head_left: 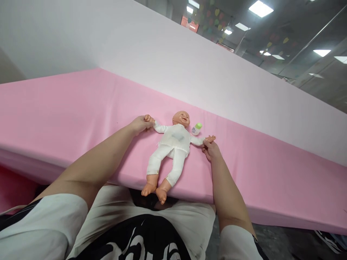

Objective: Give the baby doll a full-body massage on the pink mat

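A baby doll (176, 139) with a white cloth body lies on its back on the pink padded surface (257, 166), arms spread and feet toward me at the front edge. My left hand (141, 125) is closed around the doll's hand on the left side. On the right side, my right hand (211, 149) pinches the doll's other arm near the wrist, and the doll's fingers show beyond it. A small bottle with a green cap (196, 129) lies beside the doll's head, above the arm on the right.
Behind the pink surface rises a white wall (189, 68), with glass and ceiling lights above it. My legs (189, 220) are under the front edge. A dark shoe (328, 241) shows at the lower right.
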The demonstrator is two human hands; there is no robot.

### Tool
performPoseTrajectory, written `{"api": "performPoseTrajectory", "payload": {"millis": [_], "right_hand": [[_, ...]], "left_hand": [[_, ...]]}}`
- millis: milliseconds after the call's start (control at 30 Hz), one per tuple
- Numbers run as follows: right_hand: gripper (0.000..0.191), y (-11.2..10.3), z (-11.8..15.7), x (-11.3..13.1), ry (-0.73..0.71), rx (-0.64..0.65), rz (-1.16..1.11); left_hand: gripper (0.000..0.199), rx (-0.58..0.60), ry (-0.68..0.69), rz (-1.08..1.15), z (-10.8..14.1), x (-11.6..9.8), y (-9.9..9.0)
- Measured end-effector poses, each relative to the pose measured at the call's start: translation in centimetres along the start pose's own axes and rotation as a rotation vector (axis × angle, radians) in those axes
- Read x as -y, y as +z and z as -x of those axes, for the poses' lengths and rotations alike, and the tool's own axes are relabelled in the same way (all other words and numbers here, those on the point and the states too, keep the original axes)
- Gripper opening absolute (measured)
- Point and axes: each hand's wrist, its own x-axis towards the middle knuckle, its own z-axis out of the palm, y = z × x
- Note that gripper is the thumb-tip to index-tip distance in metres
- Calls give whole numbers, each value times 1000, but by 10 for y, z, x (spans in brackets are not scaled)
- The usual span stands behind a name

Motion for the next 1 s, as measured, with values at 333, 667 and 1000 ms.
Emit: {"api": "performPoseTrajectory", "payload": {"millis": [333,667,1000], "right_hand": [[68,26,15,11,-381,-114,244],[44,74,53,6,-975,231,989],[42,70,48,7,-835,194,895]], "left_hand": [[56,-1,284,-89,12,-10,17],[44,319,635,-734,37,-6,49],[47,250,610,-782,39,-6,52]]}}
